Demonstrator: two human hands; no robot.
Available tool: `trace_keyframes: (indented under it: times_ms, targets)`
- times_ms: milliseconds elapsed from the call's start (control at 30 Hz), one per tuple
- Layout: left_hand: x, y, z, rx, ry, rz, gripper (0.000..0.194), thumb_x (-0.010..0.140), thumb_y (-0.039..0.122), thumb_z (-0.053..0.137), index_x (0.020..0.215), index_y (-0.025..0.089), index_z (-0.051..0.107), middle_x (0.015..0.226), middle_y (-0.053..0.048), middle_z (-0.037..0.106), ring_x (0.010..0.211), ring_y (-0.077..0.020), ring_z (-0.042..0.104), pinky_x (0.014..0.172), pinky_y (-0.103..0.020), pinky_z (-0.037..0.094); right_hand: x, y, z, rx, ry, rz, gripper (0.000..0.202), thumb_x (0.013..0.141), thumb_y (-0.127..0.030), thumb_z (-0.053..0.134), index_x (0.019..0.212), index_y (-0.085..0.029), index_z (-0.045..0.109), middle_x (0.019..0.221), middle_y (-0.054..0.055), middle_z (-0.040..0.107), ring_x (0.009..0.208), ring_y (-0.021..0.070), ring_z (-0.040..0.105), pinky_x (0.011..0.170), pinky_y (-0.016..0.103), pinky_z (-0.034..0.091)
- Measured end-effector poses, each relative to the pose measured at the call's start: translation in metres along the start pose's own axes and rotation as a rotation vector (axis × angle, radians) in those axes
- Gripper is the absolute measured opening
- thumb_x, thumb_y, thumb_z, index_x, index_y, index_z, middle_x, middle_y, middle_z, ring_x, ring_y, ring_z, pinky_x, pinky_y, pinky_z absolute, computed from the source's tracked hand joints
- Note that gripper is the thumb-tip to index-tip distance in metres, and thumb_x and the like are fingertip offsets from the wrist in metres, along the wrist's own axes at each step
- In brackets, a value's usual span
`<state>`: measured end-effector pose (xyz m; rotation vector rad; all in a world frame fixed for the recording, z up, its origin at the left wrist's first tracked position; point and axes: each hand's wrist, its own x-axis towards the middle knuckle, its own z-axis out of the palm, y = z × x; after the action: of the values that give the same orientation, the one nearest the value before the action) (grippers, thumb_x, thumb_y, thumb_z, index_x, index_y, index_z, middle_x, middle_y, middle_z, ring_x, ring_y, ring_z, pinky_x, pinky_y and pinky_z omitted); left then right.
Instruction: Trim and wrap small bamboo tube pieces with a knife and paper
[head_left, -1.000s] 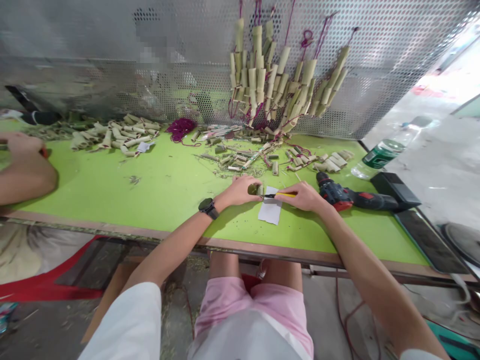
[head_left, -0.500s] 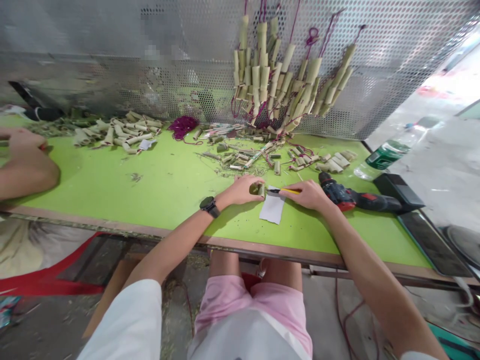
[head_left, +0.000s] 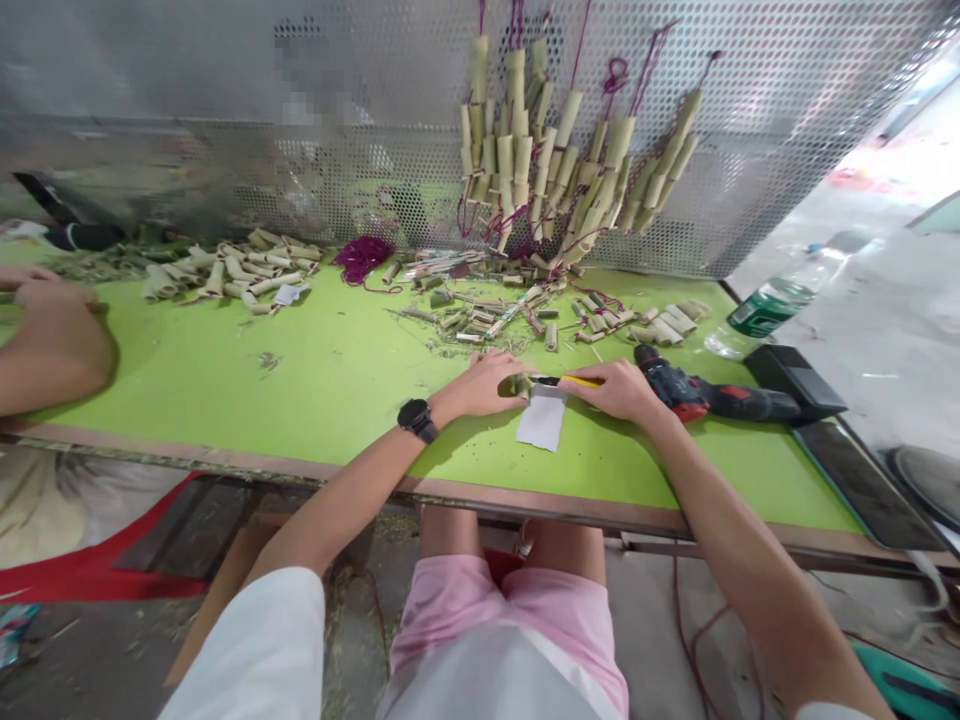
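Note:
My left hand, below a black wristwatch, is closed around a short green bamboo piece. A yellow-handled utility knife sits in my closed right hand, its dark front end pointing left. The knife tip meets the bamboo at its upper edge; the exact contact is too small to make out. Beneath the two hands lies a white slip of paper with a torn lower edge, flat on the green tabletop.
A power drill, a black box, a phone and a bottle occupy the right. Bamboo pieces and purple cord lie behind. Strung bamboo hangs on mesh. Another person's arm rests at left.
The knife tip has moved slightly left, from beside the bamboo piece onto its upper edge. The bamboo piece looks tilted differently in my left hand. The view has shifted slightly.

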<state>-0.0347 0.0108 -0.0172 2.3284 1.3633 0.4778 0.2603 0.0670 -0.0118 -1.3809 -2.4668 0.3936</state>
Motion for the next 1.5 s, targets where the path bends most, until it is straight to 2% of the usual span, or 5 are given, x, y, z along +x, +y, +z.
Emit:
trace_keyframes:
  times_ms: [133,333,567,1200,1500]
  targets:
    - [0.001,-0.002,-0.003,0.057,0.013,-0.093,0.054,0.103,0.061,0.066,0.143,0.025,0.073,0.134,-0.016,0.070,0.131,-0.0415,0.059,0.114,-0.058,0.040,-0.001,-0.001,-0.001,0.000,0.028,0.001,0.040,0.097,-0.063,0.073,0.110,-0.031,0.094,0.095,0.005,0.089,0.079,0.0261,0.079,0.065,0.033,0.048]
    - [0.000,-0.004,-0.003,-0.045,0.006,-0.073,0.078,0.101,0.055,0.072,0.170,0.032,0.045,0.150,-0.014,0.068,0.142,-0.0413,0.053,0.118,-0.058,0.038,-0.001,0.002,-0.001,0.024,0.020,-0.017,0.038,0.097,-0.062,0.074,0.108,-0.032,0.094,0.095,0.003,0.089,0.076,0.0238,0.078,0.063,0.032,0.048]
    - [0.004,-0.006,0.002,-0.090,-0.013,-0.053,0.053,0.099,0.056,0.074,0.144,0.028,0.069,0.143,-0.013,0.072,0.135,-0.0396,0.058,0.111,-0.053,0.044,-0.002,0.001,0.002,0.071,-0.011,-0.048,0.040,0.097,-0.065,0.072,0.107,-0.032,0.094,0.088,0.004,0.088,0.068,0.0219,0.075,0.059,0.031,0.046]
    - [0.009,-0.006,0.004,-0.123,0.054,-0.097,0.042,0.094,0.051,0.080,0.126,0.024,0.074,0.128,-0.012,0.076,0.116,-0.0359,0.067,0.101,-0.052,0.049,0.004,-0.010,0.011,0.037,-0.024,0.001,0.043,0.098,-0.065,0.071,0.111,-0.032,0.093,0.093,0.006,0.089,0.069,0.0218,0.072,0.062,0.032,0.043]
    - [0.009,-0.012,0.005,-0.089,0.063,-0.103,0.046,0.093,0.059,0.080,0.127,0.027,0.075,0.131,-0.012,0.075,0.126,-0.0387,0.064,0.108,-0.055,0.047,0.001,-0.009,0.008,0.065,-0.065,-0.010,0.047,0.094,-0.068,0.071,0.110,-0.031,0.094,0.070,0.004,0.082,0.057,0.0183,0.060,0.058,0.032,0.038]
